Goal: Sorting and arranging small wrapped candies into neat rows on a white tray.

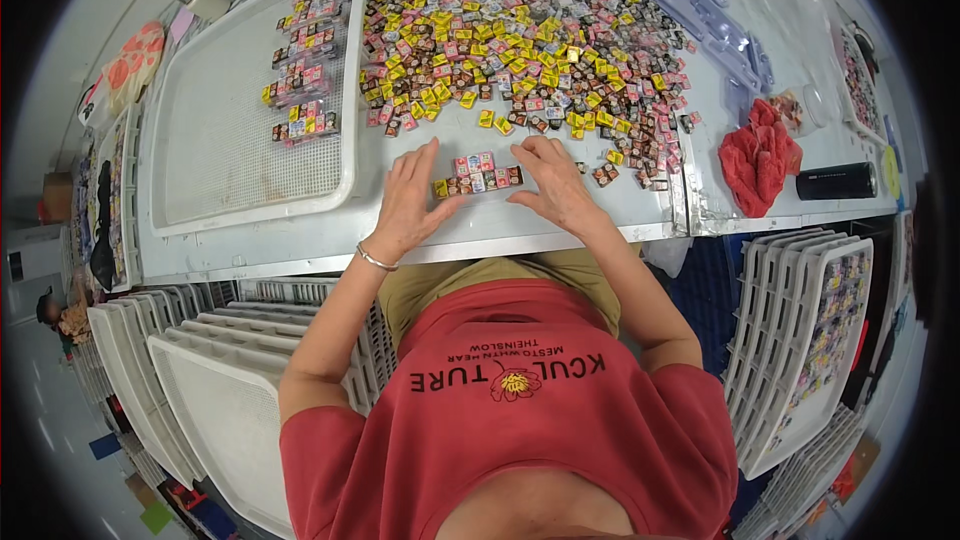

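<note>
The block of small packs (pixel 480 179) lies on the tabletop (pixel 480 220), in front of the wearer and between the left hand (pixel 402 202) and the right hand (pixel 560 187). Long axis: crosswise, roughly parallel to the near table edge, with the left end slightly closer to that edge than the right. Configuration: a longer front row, with a shorter pink-topped row set against its far side. Left hand: spread, thumb parted from the fingers, no pack pinched; the block lies to its right, with the yellow end pack (pixel 440 190) just beside the thumb. Right hand: fingers curved, thumb apart, gap facing left, no pack pinched; the block lies to its left, its right end near the mouth of that gap. Proximity: the left hand appears marginally nearer, judged by its thumb; whether that thumb touches the front row cannot be told. Surroundings: the large pile of loose packs (pixel 520 30) lies beyond both hands; the white mesh tray (pixel 240 160), with grouped packs (pixel 306 122) along its right side, stands left of the left hand.
</note>
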Tool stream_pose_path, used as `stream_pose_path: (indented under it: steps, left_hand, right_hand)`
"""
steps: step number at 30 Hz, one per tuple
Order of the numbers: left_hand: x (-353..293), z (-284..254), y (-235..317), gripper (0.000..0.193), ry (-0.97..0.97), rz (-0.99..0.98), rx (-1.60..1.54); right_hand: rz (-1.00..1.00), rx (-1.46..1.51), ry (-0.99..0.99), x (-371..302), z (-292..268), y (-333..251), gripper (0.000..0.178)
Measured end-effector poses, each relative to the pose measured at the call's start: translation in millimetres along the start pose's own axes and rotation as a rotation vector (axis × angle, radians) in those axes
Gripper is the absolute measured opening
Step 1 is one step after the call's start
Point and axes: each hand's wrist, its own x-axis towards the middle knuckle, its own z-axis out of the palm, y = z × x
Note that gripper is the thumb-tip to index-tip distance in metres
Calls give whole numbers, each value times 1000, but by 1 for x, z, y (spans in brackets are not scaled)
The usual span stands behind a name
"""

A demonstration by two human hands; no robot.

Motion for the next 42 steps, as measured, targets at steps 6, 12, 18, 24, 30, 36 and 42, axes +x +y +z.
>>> stream_pose_path:
  steps: [6,12,18,24,30,36,42]
  left_hand:
    - [-5,10,-2,62,3,-90,122]
    - [4,2,4,49,-164,-361,-297]
    - [-1,-10,-15,32,-230,-587,-1173]
    - [3,-31,21,27,-63,-594,-1806]
    - [-6,-35,1,23,133,-493,-1607]
    - [-12,-50,-1,23,161,-504,-1588]
    - [-10,-49,-3,28,71,-451,-1707]
  right_hand:
    - [-58,-17,27,5,2,2,50]
    - [222,412,-112,4,7,12,20]
    - [458,926,-206,8,-10,8,18]
    - [385,985,-178,21,-16,-15,28]
    - [358,1174,-214,48,-20,-41,32]
    - [275,1066,-201,61,-17,-58,30]
    - [272,1055,-179,57,-18,-51,28]
